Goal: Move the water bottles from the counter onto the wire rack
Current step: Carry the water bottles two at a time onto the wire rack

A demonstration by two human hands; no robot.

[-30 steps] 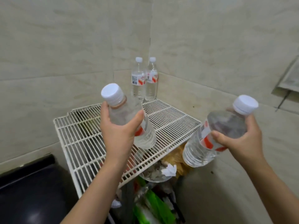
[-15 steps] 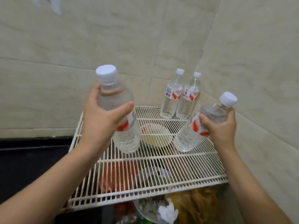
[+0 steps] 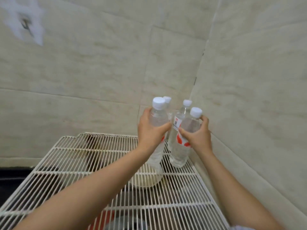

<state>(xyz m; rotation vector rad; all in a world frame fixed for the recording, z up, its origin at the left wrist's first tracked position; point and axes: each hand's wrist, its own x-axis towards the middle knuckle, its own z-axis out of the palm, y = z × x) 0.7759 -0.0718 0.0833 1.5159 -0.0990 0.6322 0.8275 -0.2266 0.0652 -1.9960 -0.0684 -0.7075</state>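
Water bottle on the left (image 3: 158, 119): clear, white cap, held upright above the far right corner of the wire rack (image 3: 79, 151); whether its base touches the wires cannot be told.
Left hand (image 3: 149, 132): grasping that bottle round its middle, thumb across the front, fingers curled behind.
Water bottle on the right (image 3: 178, 153): clear, white cap, red-and-white label, tilted with its cap leaning right, just beside the first; its base sits low at the rack's right edge, contact unclear.
Right hand (image 3: 197, 138): grasping this bottle at the shoulder and label, thumb in front, fingertips near the cap.
Back bottles (image 3: 187, 102): 2 more stand in the corner behind the held pair, mostly hidden, only caps and upper parts showing.
Rack: white wire, reaching from the near edge of the head view to the corner where 2 pale tiled walls (image 3: 249, 80) meet.
Below the rack: a pale bowl (image 3: 146, 180) under the left bottle and something red (image 3: 106, 218) nearer the camera, both seen through the wires.
Counter (image 3: 10, 173): dark surface at the far left.
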